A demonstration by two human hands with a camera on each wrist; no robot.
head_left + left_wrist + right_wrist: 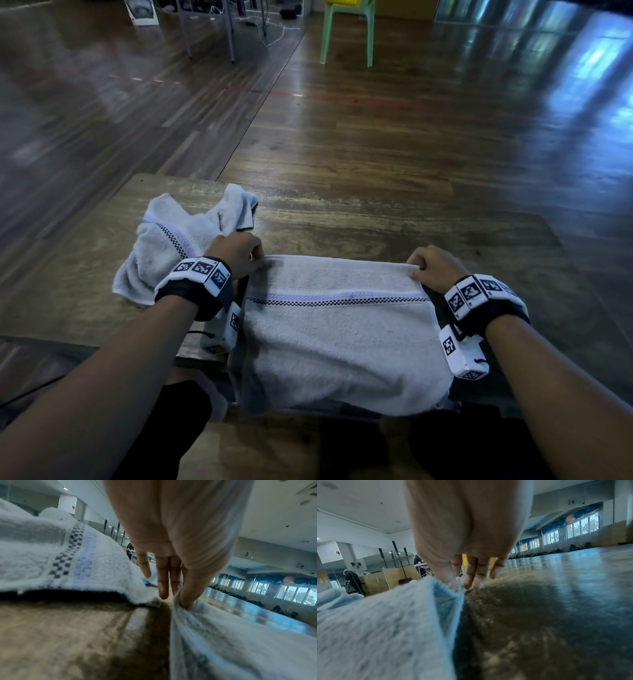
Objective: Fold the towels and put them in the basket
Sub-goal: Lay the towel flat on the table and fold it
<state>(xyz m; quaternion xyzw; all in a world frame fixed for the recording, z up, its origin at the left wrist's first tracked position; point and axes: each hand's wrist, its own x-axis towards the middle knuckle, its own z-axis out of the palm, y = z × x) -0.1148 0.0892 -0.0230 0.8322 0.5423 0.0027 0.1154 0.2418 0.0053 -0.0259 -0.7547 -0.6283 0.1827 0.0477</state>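
A pale grey towel [339,335] with a checked stripe lies doubled on the low wooden table [376,222], its near part hanging over the front edge. My left hand [245,255] pinches its far left corner, and in the left wrist view thumb and forefinger of that hand [184,601] nip the towel [223,635]. My right hand [430,269] pinches the far right corner; the right wrist view shows this hand [455,586] holding the towel's [385,622] edge. A second, crumpled towel [178,240] lies left of my left hand, and its checked band fills the left of the left wrist view [51,561]. No basket is in view.
Bare wood of the table stretches behind and to the right of the towels. Beyond it lies a shiny wooden floor [376,120] with a green plastic chair [346,31] and metal table legs [205,31] far back.
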